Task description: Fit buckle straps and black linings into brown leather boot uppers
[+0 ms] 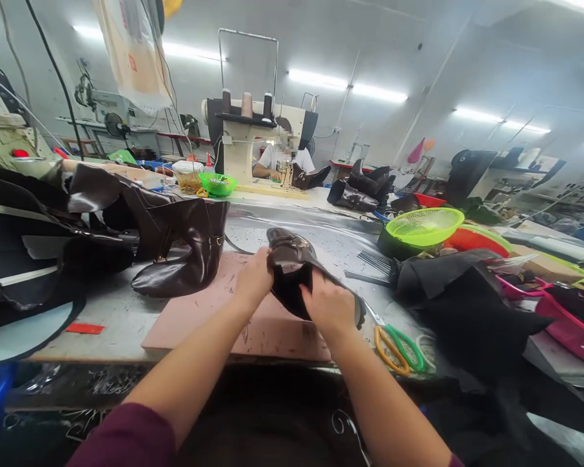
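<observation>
Over a pink board (194, 324) I hold a dark brown leather boot upper (292, 253) with a gold buckle. Its open shaft faces me, and the toe end points away. My left hand (254, 275) grips the left edge of the opening, fingers partly hidden behind the leather. On the other side, my right hand (331, 303) is closed on the shaft edge, thumb at the opening. To the left stands another brown boot upper (189, 253) with a buckled strap. Scissors (394, 344) with orange and green handles lie just right of my right hand.
A pile of dark boot pieces (43, 240) covers the left side. Black material (467, 318) and a yellow-green basket (424, 226) occupy the right. Beyond the bench, a person sits behind a sewing machine (241, 152). A green bowl (217, 185) and more boots (360, 188) stand farther back.
</observation>
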Tool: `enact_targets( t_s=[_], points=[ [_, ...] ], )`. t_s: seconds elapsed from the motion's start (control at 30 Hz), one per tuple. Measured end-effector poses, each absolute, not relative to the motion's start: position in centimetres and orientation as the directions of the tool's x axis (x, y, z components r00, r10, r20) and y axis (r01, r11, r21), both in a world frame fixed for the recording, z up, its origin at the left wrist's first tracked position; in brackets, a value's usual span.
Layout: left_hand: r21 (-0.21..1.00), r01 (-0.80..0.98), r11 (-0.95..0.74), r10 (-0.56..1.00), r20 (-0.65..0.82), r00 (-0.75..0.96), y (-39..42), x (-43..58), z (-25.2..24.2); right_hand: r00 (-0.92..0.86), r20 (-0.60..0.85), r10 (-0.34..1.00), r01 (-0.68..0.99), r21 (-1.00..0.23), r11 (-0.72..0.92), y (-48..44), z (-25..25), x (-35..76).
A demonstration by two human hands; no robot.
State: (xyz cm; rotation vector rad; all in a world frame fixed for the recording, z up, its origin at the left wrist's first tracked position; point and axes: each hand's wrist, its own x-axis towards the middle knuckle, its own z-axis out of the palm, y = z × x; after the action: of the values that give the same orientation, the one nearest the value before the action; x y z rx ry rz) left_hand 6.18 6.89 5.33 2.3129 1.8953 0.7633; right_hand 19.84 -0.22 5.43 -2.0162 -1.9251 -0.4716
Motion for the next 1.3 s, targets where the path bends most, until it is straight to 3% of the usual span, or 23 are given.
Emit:
enact_targets(
  t_s=[0.1, 0.2, 0.3, 0.37, 0.43, 0.7, 0.83, 0.93, 1.07, 1.3],
  points=[
    [0.229, 0.922, -0.312, 0.896, 0.395, 0.205, 8.2, 6.1, 9.9, 0.006, 0.469, 0.883, 1.0, 0.001, -0.007, 0.6, 8.4, 19.8],
    [0.101, 0.934, -0.341, 0.867, 0.417, 0.272, 9.1, 6.2, 13.5, -0.207, 0.549, 0.81, 0.962, -0.036, 0.271, 1.2, 10.7, 19.8],
    [-0.018, 0.932, -0.362, 0.851, 0.402, 0.339, 9.5, 6.4, 15.7, -0.179, 0.616, 0.767, 0.855, -0.288, 0.431, 2.1, 12.3, 19.8],
    [-0.086, 0.915, -0.394, 0.846, 0.356, 0.398, 9.8, 6.5, 16.5, -0.004, 0.599, 0.801, 0.786, -0.493, 0.372, 3.0, 12.9, 19.8],
    [-0.137, 0.889, -0.436, 0.838, 0.297, 0.457, 10.2, 6.4, 16.8, 0.106, 0.571, 0.814, 0.756, -0.578, 0.308, 4.1, 13.3, 19.8],
    [-0.174, 0.87, -0.461, 0.848, 0.202, 0.49, 12.2, 5.6, 17.1, -0.055, 0.492, 0.869, 0.782, -0.52, 0.344, 5.4, 13.1, 19.1],
    [-0.174, 0.867, -0.467, 0.842, 0.211, 0.496, 11.9, 6.1, 17.2, -0.061, 0.451, 0.891, 0.928, -0.304, 0.217, 5.2, 13.3, 18.5],
    [-0.181, 0.864, -0.47, 0.837, 0.218, 0.501, 11.2, 6.4, 17.3, -0.135, 0.402, 0.906, 0.962, -0.166, 0.217, 5.1, 13.3, 18.0],
    [-0.198, 0.856, -0.477, 0.833, 0.208, 0.513, 10.2, 6.7, 17.6, -0.164, 0.385, 0.908, 0.962, -0.141, 0.233, 5.1, 13.3, 18.1],
    [-0.23, 0.84, -0.492, 0.827, 0.18, 0.533, 9.7, 7.4, 18.3, -0.031, 0.401, 0.916, 0.983, -0.155, 0.102, 5.1, 13.7, 19.1]
  ],
)
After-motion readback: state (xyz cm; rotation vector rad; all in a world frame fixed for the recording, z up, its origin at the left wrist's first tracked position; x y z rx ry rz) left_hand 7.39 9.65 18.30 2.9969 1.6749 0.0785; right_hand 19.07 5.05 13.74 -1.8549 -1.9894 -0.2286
